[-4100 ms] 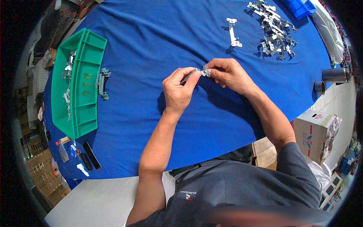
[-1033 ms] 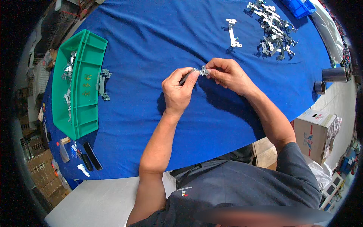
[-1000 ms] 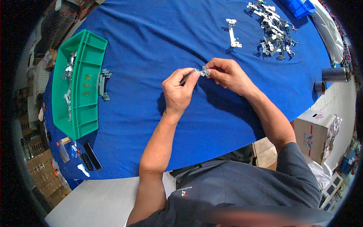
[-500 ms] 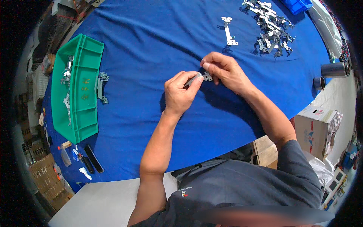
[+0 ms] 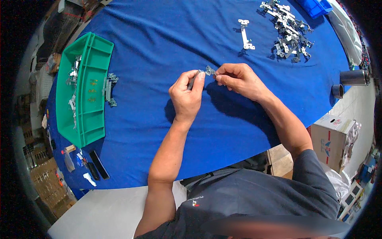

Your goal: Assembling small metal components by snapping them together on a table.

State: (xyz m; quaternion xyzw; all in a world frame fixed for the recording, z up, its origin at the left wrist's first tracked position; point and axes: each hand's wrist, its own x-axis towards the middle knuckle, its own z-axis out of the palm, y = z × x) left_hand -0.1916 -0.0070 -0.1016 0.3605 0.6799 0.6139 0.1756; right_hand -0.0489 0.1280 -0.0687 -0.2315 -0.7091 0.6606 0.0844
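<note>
Over the middle of the blue cloth, my left hand [image 5: 186,95] is closed round a metal bracket [image 5: 209,71], thumb on top. The bracket's silvery, holed end sticks out past the thumb; the rest is hidden in the fingers. My right hand [image 5: 242,81] is closed in a pinch just right of that end. Whatever lies between its fingertips is too small to make out. Further off, a single similar bracket [image 5: 244,35] lies on the cloth, left of a heap of brackets [image 5: 292,34].
At left stands a green divided tray [image 5: 82,119] with metal parts and small brass pieces [image 5: 92,91]. More brackets [image 5: 111,89] lie against its right side. A black case [image 5: 99,164] and small tools are near left; a blue bin [image 5: 314,8] and dark cups [image 5: 338,91] at right.
My left hand has shifted slightly left and tilted the bracket up, so its holed end shows more. The right hand has lowered a little, its fingertips now beside that end.
</note>
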